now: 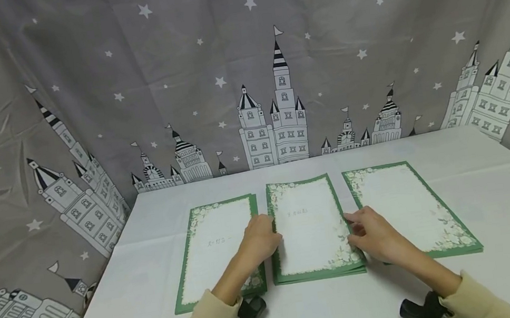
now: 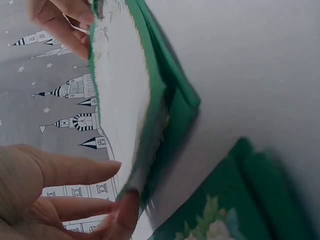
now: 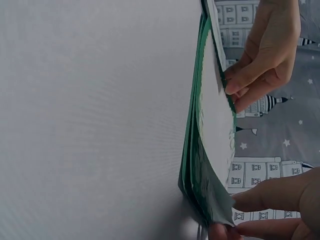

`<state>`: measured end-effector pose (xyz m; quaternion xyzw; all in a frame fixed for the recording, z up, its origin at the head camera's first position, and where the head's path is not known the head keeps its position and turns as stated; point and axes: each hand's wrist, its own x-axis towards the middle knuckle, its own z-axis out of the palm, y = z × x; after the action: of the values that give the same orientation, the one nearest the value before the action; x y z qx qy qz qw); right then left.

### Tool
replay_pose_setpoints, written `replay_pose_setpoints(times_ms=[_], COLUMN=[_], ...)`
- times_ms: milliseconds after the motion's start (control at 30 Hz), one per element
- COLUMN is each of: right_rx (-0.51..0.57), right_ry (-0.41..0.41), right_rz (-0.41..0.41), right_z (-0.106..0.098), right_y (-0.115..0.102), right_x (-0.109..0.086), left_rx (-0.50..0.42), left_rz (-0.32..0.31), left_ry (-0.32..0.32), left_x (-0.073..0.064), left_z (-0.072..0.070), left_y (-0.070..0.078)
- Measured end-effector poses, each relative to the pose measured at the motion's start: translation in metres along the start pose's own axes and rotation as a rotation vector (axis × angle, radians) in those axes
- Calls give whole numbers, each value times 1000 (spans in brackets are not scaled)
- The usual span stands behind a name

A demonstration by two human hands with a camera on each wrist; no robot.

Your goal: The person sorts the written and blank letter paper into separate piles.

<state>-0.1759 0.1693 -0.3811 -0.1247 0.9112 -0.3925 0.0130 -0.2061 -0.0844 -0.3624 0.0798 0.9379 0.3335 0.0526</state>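
A middle stack of green-bordered letter paper [image 1: 314, 236] lies on the table, with faint handwriting on its top sheet. My left hand [image 1: 259, 238] pinches the left edge of the top paper, thumb above and fingers beneath. On the opposite side my right hand [image 1: 375, 234] pinches the right edge near the lower corner. In the left wrist view the upper paper [image 2: 122, 90] stands apart from the green sheets under it. The right wrist view shows the lifted paper [image 3: 216, 120] bowed, its near corner raised between thumb and fingertips.
To the left lies another stack of the same paper [image 1: 211, 228], also handwritten on, partly under my left forearm. A third stack [image 1: 398, 199] lies to the right. A white cloth covers the table [image 1: 131, 280]; a grey castle-print curtain [image 1: 177, 73] hangs behind it.
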Motion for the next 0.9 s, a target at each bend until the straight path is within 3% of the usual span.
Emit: replay_pose_setpoints(times_ms=[233, 433, 567, 900], right_rx=[43, 98, 162, 379], right_ry=[28, 54, 27, -63], right_rz=[-6, -7, 11, 16], right_z=[3, 7, 10, 33], right_y=[-3, -9, -14, -34], right_x=[-3, -3, -3, 1], left_rx=[-89, -161, -175, -64], left_rz=[41, 66, 47, 8], left_ry=[-41, -36, -30, 26], left_x=[-1, -10, -20, -50], left_z=[6, 0, -11, -53], left_y=[-4, -7, -5, -16])
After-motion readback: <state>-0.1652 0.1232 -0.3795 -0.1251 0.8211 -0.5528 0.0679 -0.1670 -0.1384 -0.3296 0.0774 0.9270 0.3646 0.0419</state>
